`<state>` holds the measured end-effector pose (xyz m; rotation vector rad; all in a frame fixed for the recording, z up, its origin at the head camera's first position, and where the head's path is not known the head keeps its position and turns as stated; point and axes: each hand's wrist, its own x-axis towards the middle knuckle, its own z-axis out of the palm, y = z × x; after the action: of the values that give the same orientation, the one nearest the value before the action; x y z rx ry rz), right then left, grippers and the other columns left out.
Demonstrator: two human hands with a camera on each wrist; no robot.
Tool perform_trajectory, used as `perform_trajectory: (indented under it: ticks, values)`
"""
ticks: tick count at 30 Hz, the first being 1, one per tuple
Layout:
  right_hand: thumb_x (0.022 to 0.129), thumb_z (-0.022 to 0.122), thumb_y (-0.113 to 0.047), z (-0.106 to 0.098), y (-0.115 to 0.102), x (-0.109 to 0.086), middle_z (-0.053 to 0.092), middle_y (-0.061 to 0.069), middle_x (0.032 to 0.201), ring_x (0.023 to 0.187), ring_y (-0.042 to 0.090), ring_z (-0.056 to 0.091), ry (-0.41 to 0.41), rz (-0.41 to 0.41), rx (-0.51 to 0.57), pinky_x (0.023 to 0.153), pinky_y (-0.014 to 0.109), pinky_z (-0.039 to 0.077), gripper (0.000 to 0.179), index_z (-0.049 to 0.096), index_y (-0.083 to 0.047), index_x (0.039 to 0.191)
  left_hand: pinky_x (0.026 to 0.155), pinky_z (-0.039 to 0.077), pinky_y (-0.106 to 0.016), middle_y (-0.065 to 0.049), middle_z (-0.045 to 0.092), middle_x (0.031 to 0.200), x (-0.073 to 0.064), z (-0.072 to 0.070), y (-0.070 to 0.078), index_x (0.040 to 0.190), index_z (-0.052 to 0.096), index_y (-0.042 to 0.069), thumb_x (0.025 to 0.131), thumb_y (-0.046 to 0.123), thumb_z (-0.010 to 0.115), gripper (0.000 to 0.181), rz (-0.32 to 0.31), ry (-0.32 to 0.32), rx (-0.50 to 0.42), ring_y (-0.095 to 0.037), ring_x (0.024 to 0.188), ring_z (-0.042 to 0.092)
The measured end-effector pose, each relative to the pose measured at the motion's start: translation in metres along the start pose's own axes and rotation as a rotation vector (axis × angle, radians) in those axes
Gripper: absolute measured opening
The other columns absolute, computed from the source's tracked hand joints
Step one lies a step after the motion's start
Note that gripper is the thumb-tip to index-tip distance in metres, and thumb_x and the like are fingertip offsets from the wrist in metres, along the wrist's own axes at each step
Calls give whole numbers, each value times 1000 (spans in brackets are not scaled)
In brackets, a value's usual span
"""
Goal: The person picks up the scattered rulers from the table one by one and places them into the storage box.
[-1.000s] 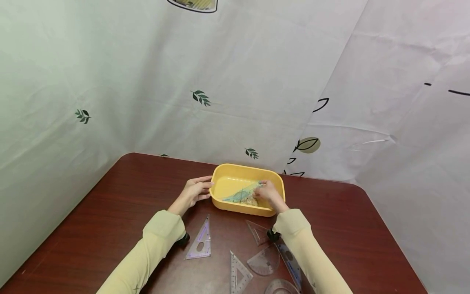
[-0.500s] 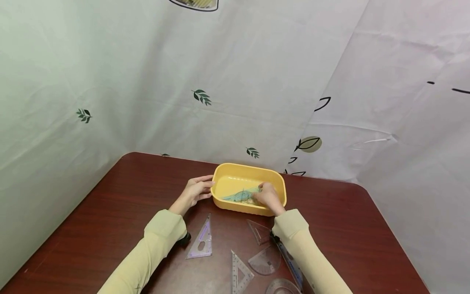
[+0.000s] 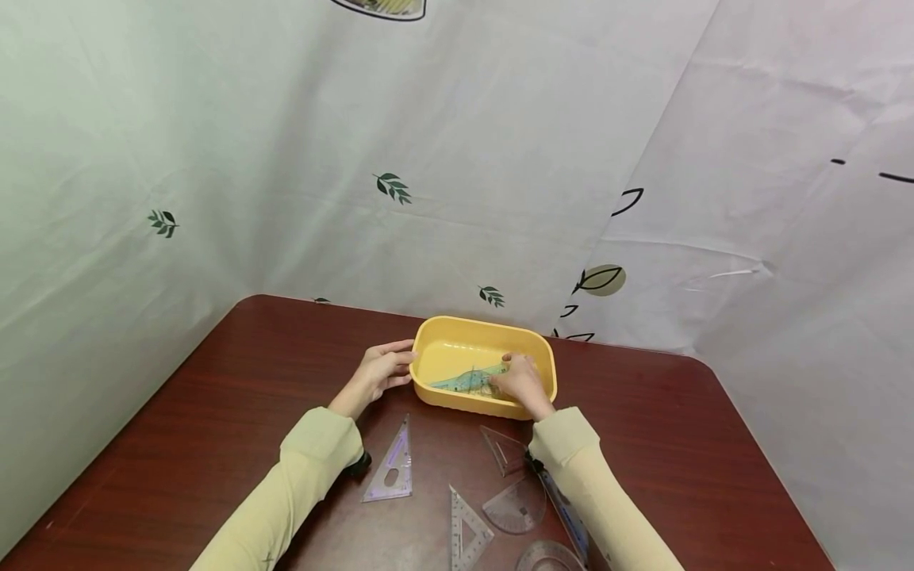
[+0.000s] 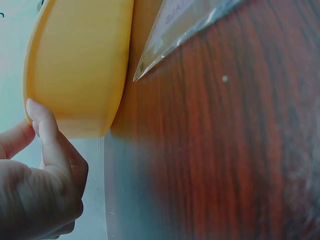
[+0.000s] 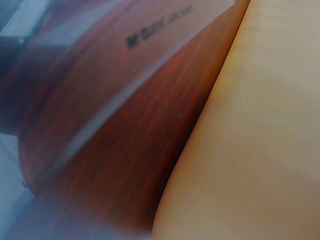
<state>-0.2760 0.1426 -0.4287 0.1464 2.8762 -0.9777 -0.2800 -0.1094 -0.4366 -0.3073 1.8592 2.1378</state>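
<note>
A yellow plastic tub (image 3: 446, 402) stands near the back of the table. My left hand (image 3: 378, 371) holds its left end; in the left wrist view, thumb and forefinger pinch the tub's rim (image 4: 75, 65). My right hand (image 3: 524, 385) reaches inside, its fingers curled at the right end of a see-through green set square (image 3: 457, 381). Other clear pieces lie under and beside this set square, too jumbled to tell apart. The right wrist view shows only the tub's outer wall (image 5: 250, 140) and a blurred clear piece, not the hand.
In front of the tub lie a purple-marked set square (image 3: 391, 468), a small clear set square (image 3: 503, 452), another set square (image 3: 464, 531), a protractor (image 3: 516, 507), a round clear piece (image 3: 548, 557) and a blue ruler (image 3: 567, 511) partly under my right sleeve. A patterned cloth (image 3: 457, 159) hangs behind.
My right hand has lowered deeper into the tub, and the green set square has gone down flatter with it. My left hand stays at the tub's left end.
</note>
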Motion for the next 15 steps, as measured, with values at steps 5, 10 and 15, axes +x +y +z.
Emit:
perform_trajectory:
  ticks: [5, 10, 15]
  values:
    - [81, 76, -17, 0, 0, 1, 48, 23, 127, 106, 35, 51, 14, -21, 16, 85, 45, 47, 54, 57, -1, 128, 58, 55, -18, 1, 67, 86, -1, 0, 0, 139, 52, 9, 92, 10, 63, 48, 2, 3, -3, -5, 64, 61]
    - [79, 75, -15, 0, 1, 1, 55, 21, 120, 104, 33, 54, 22, -53, 35, 83, 44, 50, 51, 59, 0, 126, 58, 55, -18, 0, 68, 88, -1, 0, 1, 139, 52, 9, 92, 10, 64, 48, 0, 2, -2, -6, 65, 62]
    - [81, 76, -17, 0, -1, 1, 61, 18, 112, 93, 28, 58, 64, -113, 61, 77, 39, 50, 49, 61, -3, 124, 57, 55, -18, -3, 68, 91, 0, 1, 1, 138, 53, 9, 92, 9, 64, 47, -4, 10, -1, -7, 65, 63]
